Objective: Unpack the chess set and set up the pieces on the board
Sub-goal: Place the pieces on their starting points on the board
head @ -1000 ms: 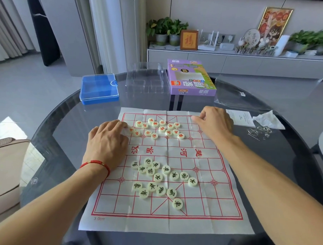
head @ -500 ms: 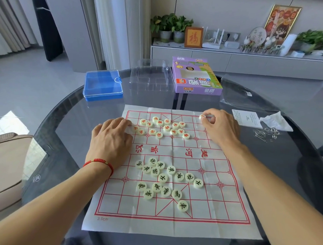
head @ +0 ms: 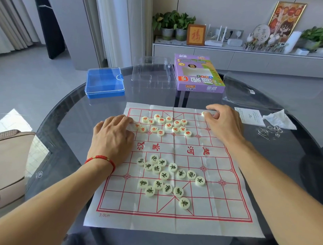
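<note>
Glass table (head: 68,118), thin paper board (head: 171,222): right hand (head: 223,121) pinches a red piece (head: 204,113) at the far corner, left hand (head: 114,135) flat (fingers relaxed); a nudge could scatter the red cluster (head: 162,124).

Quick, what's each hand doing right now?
Left hand: open, resting on the white cloth chess board.
Right hand: pinching a round cream chess piece.

A round dark glass table (head: 68,118) carries the cloth board (head: 171,222), blue box (head: 105,82), purple carton (head: 199,74) and clear tray (head: 151,72).
</note>
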### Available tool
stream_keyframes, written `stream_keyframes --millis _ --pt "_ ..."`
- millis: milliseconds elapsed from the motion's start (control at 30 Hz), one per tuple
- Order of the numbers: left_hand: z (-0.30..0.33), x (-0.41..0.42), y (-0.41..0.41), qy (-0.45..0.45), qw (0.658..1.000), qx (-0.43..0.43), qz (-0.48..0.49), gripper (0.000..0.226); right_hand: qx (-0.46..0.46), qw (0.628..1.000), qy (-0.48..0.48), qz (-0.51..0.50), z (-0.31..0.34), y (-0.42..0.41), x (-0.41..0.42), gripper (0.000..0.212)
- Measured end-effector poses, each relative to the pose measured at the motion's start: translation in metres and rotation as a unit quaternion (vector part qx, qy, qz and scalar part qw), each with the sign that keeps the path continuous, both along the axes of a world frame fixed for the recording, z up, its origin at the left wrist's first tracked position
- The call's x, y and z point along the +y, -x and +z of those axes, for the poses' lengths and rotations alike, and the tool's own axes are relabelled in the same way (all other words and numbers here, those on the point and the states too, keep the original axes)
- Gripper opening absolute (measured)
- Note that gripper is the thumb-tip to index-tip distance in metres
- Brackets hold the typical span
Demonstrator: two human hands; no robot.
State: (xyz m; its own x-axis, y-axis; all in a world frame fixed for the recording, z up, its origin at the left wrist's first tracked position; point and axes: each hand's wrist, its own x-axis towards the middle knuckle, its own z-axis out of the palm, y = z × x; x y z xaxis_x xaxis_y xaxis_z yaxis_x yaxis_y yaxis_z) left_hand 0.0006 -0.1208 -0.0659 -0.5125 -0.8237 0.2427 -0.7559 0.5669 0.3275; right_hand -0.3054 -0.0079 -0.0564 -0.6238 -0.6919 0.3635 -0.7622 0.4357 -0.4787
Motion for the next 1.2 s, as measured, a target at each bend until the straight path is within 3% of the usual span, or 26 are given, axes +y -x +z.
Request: stream_keyframes --millis 100,200,267,500,733,1200 --pt "-0.001 -0.001 0.000 0.001 1.000 0.000 0.000 0.034 0.072 0.994 -0.015 0.084 0.012 -0.010 -0.006 0.019" --pt "-0.002 -0.001 0.000 0.002 1.000 0.001 -0.001 0.033 0.034 0.973 -0.073 0.218 0.018 -0.023 -0.014 0.025" --pt "-0.002 -0.002 0.000 0.006 1.000 0.002 -0.003 0.033 0.020 0.961 -0.113 0.253 0.016 -0.029 -0.016 0.029" --pt "-0.003 -0.004 -0.001 0.015 1.000 -0.001 -0.008 0.034 0.031 0.979 -0.072 0.186 0.039 -0.019 0.003 0.012" --pt "-0.002 -0.003 -0.001 0.012 1.000 -0.001 -0.010 0.035 0.021 0.979 -0.147 0.141 0.038 0.001 0.077 0.013" --pt "-0.001 -0.003 -0.001 0.007 1.000 0.002 -0.012 0.035 -0.013 0.992 -0.048 0.117 0.004 -0.002 0.098 0.023"
